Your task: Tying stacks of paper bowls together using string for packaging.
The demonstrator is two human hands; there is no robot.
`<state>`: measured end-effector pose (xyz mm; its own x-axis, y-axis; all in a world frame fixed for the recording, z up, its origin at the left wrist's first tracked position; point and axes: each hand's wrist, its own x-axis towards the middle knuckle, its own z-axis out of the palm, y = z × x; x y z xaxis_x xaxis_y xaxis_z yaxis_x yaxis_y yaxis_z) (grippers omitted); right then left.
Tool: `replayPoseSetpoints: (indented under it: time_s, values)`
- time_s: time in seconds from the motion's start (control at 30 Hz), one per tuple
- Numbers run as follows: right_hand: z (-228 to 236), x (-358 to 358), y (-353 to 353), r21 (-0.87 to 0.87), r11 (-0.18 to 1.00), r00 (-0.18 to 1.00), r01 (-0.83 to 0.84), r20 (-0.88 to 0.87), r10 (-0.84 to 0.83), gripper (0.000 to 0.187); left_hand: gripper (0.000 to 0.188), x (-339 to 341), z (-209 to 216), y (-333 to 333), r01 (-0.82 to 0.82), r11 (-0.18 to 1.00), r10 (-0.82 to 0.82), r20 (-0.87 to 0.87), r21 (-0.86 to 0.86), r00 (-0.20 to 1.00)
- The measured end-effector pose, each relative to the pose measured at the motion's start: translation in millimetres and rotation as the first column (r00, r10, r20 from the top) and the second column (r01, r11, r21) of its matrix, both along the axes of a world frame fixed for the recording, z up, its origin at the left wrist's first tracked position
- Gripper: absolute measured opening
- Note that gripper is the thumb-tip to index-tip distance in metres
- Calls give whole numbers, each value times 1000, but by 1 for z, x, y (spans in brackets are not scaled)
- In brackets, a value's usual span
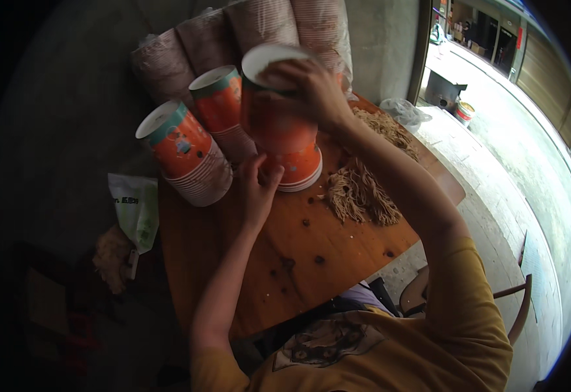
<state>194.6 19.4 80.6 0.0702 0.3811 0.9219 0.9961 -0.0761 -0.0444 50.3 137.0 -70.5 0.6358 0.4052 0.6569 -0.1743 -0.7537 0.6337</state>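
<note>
My right hand (316, 91) is closed over the rim of an orange paper bucket (257, 108), with fingers inside its white mouth; the bucket and fingertips are motion-blurred. Directly under it stands another orange paper bucket (302, 166) with white rims at its base. My left hand (257, 193) is beside that lower bucket's left side, thumb and fingers apart, against it or very near. Just left stand two leaning stacks of nested paper buckets, a nearer stack (182, 147) and a farther stack (217, 104), each with a green band on top.
Plastic-wrapped columns of buckets (259, 26) lie along the back wall. Bundles of tan strands (362, 193) rest on the right of the wooden table (285, 261). A white-green bag (135, 209) hangs at the left edge. A wooden chair (521, 307) stands right.
</note>
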Motion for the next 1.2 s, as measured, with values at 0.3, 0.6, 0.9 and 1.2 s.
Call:
replayPoseSetpoints:
  time_s: [0.3, 0.6, 0.9, 1.2]
  values:
    - [-7, -39, -97, 310, 815, 452, -489, -709, 541, 43, 47, -41, 88, -89, 570, 693, -392, 434, -440, 811]
    - [-143, 32, -144, -723, 689, 998, 55, 67, -9, 31, 20, -120, 95, -63, 64, 791, -155, -97, -608, 983]
    - [-107, -5, -132, -526, 777, 877, -344, -475, 67, 8, 24, -110, 86, -63, -3, 922, -115, -282, -386, 952]
    - [-51, -96, -126, -33, 757, 303, -653, -927, 221, 11, 43, -91, 95, -79, 336, 591, -564, -78, -733, 822]
